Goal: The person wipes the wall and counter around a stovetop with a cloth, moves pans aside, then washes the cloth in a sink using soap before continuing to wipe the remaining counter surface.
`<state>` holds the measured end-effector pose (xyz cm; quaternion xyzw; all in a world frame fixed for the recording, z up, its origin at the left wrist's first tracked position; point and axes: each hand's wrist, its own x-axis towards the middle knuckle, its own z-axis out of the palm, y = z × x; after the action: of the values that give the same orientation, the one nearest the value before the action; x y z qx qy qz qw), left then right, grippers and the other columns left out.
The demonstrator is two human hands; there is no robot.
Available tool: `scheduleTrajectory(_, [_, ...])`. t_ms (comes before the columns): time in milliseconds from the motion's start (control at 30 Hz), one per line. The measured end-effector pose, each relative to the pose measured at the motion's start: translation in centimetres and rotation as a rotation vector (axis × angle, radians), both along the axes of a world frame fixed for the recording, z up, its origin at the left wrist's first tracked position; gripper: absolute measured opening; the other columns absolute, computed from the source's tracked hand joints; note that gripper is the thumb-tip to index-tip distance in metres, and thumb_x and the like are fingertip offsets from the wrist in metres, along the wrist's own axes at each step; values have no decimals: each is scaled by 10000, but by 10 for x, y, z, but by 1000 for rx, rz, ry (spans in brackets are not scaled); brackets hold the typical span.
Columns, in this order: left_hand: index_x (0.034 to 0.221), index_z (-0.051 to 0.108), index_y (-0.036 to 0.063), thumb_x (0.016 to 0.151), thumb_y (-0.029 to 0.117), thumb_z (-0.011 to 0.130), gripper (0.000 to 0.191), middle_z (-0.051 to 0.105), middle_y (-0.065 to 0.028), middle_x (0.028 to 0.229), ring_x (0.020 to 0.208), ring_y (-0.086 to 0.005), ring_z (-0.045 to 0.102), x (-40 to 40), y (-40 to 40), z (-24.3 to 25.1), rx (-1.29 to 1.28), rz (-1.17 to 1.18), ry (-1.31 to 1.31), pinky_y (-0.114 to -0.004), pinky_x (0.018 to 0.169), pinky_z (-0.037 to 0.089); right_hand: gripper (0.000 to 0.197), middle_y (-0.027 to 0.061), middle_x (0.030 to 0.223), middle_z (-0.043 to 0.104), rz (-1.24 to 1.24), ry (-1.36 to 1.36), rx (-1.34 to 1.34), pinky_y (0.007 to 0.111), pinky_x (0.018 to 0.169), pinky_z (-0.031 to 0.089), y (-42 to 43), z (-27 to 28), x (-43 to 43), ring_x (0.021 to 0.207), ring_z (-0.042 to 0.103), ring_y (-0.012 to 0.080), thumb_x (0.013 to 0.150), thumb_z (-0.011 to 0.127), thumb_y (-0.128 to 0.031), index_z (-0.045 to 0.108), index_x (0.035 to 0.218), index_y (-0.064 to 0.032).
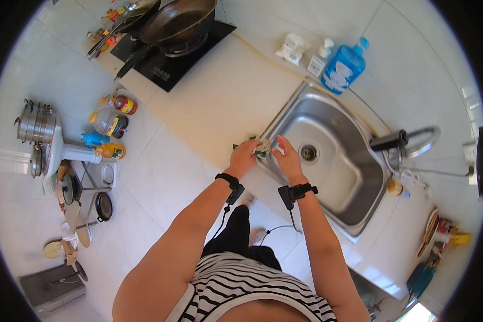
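Observation:
My left hand (pixel 243 158) grips a crumpled cloth (pixel 265 145), pale with green patches, at the front left rim of the sink. Part of the cloth is hidden under my fingers. Just to the right, my right hand (pixel 287 161) hovers over the edge of the stainless steel sink (pixel 326 165), fingers apart and nothing in them. The basin holds no dishes, and its round drain (pixel 308 153) shows beyond my right hand. A black strap with a small device sits on each wrist, a cable hanging from each.
A dark faucet (pixel 388 141) stands at the sink's right. Behind the sink are a blue detergent bottle (pixel 343 68), a pump bottle (pixel 320 58) and a white plastic packet (pixel 293 48). A wok (pixel 179 24) rests on the black cooktop (pixel 161 72). Several bottles and pots stand at left.

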<state>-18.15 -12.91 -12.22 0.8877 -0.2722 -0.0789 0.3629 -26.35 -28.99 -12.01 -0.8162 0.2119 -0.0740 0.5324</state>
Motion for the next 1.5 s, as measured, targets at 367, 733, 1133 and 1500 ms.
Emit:
scheduleTrajectory(367, [1159, 541, 143, 794, 171, 593, 370, 593, -118, 773, 683, -281, 568, -26, 60, 9, 12, 243, 140, -384, 616, 453, 316, 97, 962, 658, -346, 115, 53, 284, 761, 475, 9, 12, -193, 830, 623, 193, 826, 564, -143, 566, 1136, -79])
scheduleTrajectory(733, [1185, 509, 101, 857, 220, 526, 349, 574, -187, 1103, 1020, -314, 549, 69, -44, -9, -15, -159, -204, -372, 829, 450, 285, 101, 936, 659, -523, 62, 119, 266, 742, 480, 28, -8, -210, 812, 621, 160, 839, 539, -104, 585, 1117, -57])
scheduleTrajectory(1133, [1230, 464, 81, 805, 106, 571, 439, 401, -207, 1317, 1196, -368, 395, -83, 32, -24, 164, -163, -233, -412, 946, 391, 250, 104, 986, 643, -728, 71, -75, 332, 739, 491, 36, -15, -204, 850, 622, 256, 831, 535, -115, 598, 1071, -85])
scheduleTrajectory(1500, [1247, 434, 65, 811, 70, 523, 445, 338, -214, 1345, 1207, -412, 328, -313, -117, -12, 138, -449, -160, -437, 1026, 282, 255, 95, 977, 652, -973, 35, 224, 301, 739, 487, 29, -9, -386, 815, 616, 201, 821, 554, -89, 601, 1069, -49])
